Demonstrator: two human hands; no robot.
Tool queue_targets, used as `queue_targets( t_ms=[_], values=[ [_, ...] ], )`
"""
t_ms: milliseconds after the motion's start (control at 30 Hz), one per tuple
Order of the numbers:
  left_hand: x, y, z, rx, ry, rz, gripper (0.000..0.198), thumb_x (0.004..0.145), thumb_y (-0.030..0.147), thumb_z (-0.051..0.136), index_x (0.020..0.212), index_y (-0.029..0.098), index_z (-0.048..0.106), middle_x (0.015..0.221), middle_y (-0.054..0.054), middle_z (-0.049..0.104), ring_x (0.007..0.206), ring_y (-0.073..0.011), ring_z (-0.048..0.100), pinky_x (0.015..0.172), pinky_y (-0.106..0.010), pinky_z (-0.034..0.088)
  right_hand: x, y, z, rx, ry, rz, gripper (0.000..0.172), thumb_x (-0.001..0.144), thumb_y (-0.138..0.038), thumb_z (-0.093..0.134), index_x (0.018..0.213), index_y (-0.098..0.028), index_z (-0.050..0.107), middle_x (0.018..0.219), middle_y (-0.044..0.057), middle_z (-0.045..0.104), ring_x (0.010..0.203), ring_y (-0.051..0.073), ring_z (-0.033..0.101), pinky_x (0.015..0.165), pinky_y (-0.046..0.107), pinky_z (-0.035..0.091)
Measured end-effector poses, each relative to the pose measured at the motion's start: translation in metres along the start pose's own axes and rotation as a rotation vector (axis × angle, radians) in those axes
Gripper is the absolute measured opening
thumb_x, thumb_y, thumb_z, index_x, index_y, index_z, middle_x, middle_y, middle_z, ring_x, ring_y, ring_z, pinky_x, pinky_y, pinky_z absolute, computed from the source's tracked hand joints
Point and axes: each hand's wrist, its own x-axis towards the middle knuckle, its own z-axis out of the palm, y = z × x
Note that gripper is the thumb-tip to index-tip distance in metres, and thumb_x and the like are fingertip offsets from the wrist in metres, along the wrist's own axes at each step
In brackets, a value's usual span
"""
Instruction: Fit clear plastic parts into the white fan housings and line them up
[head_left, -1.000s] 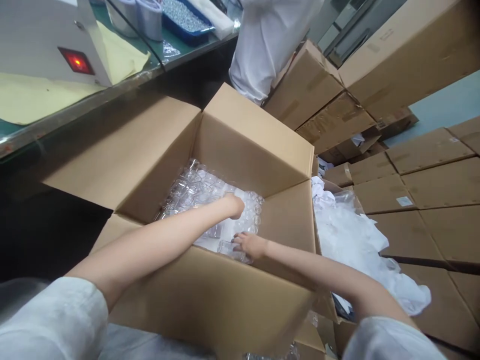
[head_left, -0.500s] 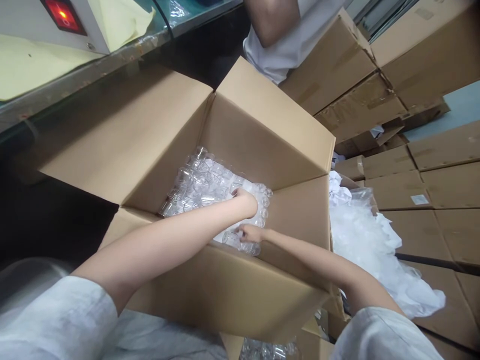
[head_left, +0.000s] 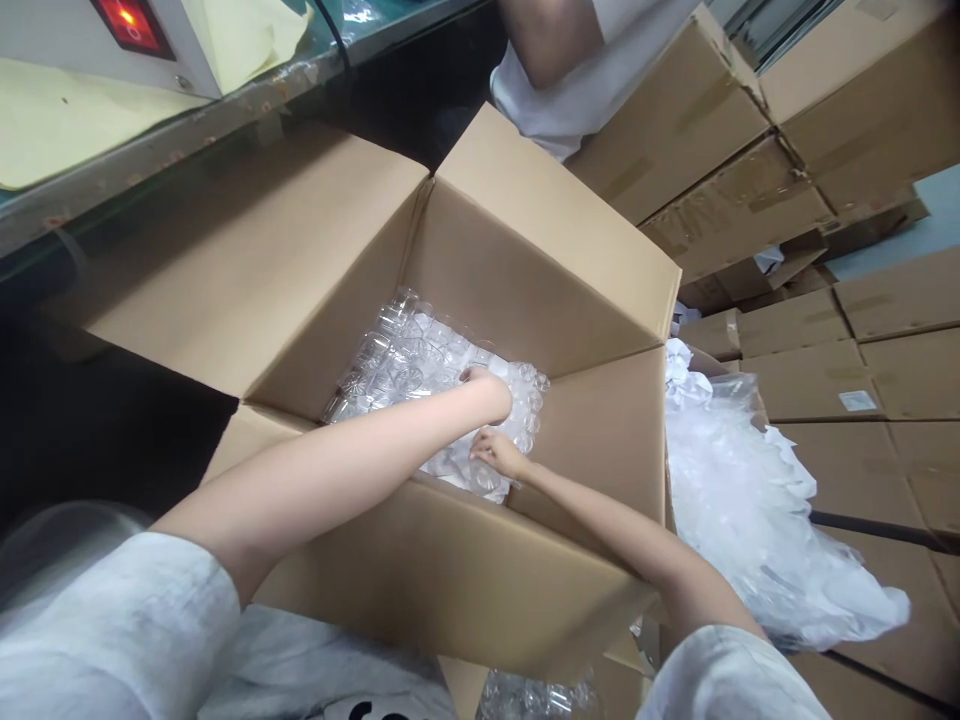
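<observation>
Both my arms reach down into a big open cardboard box (head_left: 450,590). Its bottom is covered with several clear plastic bottles (head_left: 405,360) lying packed together. My left hand (head_left: 491,392) is bent downward among the bottles at the right side, its fingers curled out of sight. My right hand (head_left: 496,452) sits just below it, fingers pinched on a clear bottle near the box's near wall.
A workbench edge (head_left: 187,120) with a white machine showing a red light (head_left: 124,22) runs along the top left. Another person in white (head_left: 577,60) stands behind the box. Sealed cardboard cartons (head_left: 847,360) stack at the right, with a clear bag of white material (head_left: 742,500) beside the box.
The view has tilted and shifted down a little. My right hand has moved up toward my left hand, closer among the bottles. My left hand stays in about the same place.
</observation>
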Motion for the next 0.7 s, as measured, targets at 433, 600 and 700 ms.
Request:
queue_targets(
  t_ms=[433, 600, 700],
  values=[
    [-0.016, -0.003, -0.026, -0.616, 0.402, 0.045, 0.116, 0.070, 0.031, 0.079, 0.152, 0.021, -0.003, 0.159, -0.020, -0.006, 0.140, -0.0334, 0.033, 0.110, -0.036, 0.036, 0.021, -0.099, -0.092, 1.120, 0.629, 0.159, 0.027, 0.082, -0.032, 0.071, 0.068, -0.018, 0.053, 0.056, -0.008, 0.048, 0.050, 0.004, 0.048, 0.056, 0.013, 0.051],
    [-0.007, -0.014, -0.031, -0.871, 0.225, 0.016, 0.119, 0.053, 0.049, 0.086, 0.146, 0.009, 0.023, 0.147, -0.032, 0.031, 0.124, -0.0381, 0.053, 0.093, -0.046, 0.051, 0.002, -0.112, -0.116, 1.360, 0.779, 0.186, 0.024, 0.089, -0.016, 0.062, 0.068, -0.019, 0.052, 0.059, -0.007, 0.053, 0.053, 0.003, 0.055, 0.057, 0.010, 0.057],
    [-0.003, -0.016, -0.028, -0.972, 0.129, 0.092, 0.086, 0.054, 0.044, 0.087, 0.126, 0.012, 0.052, 0.124, -0.023, 0.061, 0.100, -0.0301, 0.067, 0.085, -0.041, 0.055, -0.007, -0.115, -0.123, 1.425, 0.828, 0.175, 0.021, 0.091, -0.014, 0.060, 0.072, -0.020, 0.053, 0.063, -0.007, 0.055, 0.057, 0.002, 0.058, 0.062, 0.008, 0.058]
  ],
)
